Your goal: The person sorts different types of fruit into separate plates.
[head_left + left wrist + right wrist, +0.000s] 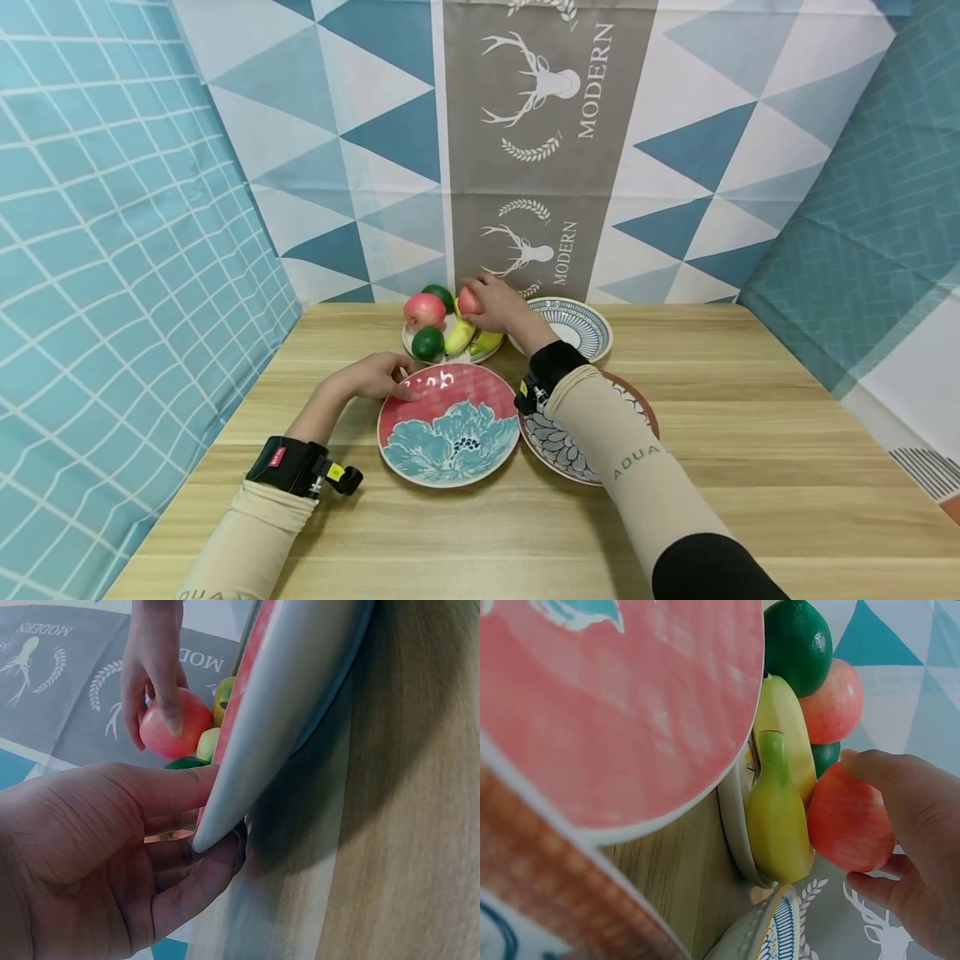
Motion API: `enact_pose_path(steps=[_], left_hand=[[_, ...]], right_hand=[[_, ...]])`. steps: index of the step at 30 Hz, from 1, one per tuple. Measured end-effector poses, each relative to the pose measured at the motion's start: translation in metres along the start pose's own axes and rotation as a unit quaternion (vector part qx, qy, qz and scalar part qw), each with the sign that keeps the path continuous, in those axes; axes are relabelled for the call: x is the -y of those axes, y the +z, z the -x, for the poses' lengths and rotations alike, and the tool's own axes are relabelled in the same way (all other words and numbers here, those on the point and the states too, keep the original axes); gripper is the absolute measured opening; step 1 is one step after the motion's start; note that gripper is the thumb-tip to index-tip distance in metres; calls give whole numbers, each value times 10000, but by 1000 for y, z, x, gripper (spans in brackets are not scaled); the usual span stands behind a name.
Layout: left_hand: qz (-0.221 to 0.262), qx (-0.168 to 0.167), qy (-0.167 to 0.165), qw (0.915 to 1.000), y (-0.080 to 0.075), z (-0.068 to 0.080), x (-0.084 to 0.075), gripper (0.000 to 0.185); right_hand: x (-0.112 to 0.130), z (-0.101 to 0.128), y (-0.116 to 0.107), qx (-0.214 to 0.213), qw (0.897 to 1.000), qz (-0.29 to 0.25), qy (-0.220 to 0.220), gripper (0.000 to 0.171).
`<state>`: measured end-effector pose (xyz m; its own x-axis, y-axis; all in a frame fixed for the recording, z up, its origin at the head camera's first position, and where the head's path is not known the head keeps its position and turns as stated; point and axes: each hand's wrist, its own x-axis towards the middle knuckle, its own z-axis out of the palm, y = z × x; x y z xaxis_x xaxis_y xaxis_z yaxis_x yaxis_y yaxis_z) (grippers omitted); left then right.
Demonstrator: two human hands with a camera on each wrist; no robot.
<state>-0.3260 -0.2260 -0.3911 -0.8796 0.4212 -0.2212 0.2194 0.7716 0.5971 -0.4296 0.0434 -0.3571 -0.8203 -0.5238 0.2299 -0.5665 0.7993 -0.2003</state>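
My left hand (380, 377) grips the left rim of a pink plate with a blue flower (450, 442), thumb on top and fingers curled beneath, as the left wrist view shows. That rim is tilted up close over the wooden table. With my right hand (495, 304) I hold a red apple (851, 817) between thumb and fingers. It is above the back right of a white fruit plate (408, 337). On that plate lie another apple (424, 310), two green limes or avocados (428, 342) and two bananas (780, 825). My right forearm partly covers a brown-rimmed plate (558, 450).
A blue-and-white patterned dish (592, 329) stands at the back right, beside the fruit plate. Patterned cloth (390, 150) hangs behind the wooden table (750, 467), with blue tiled cloth (112, 250) along the left side.
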Motion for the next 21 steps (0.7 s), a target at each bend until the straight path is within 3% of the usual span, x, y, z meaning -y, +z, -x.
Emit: enact_pose_path(steps=[21], left_hand=[[41, 16, 24, 10000, -1, 1, 1, 25]], right_hand=[[2, -3, -2, 6, 9999, -95, 116, 72]])
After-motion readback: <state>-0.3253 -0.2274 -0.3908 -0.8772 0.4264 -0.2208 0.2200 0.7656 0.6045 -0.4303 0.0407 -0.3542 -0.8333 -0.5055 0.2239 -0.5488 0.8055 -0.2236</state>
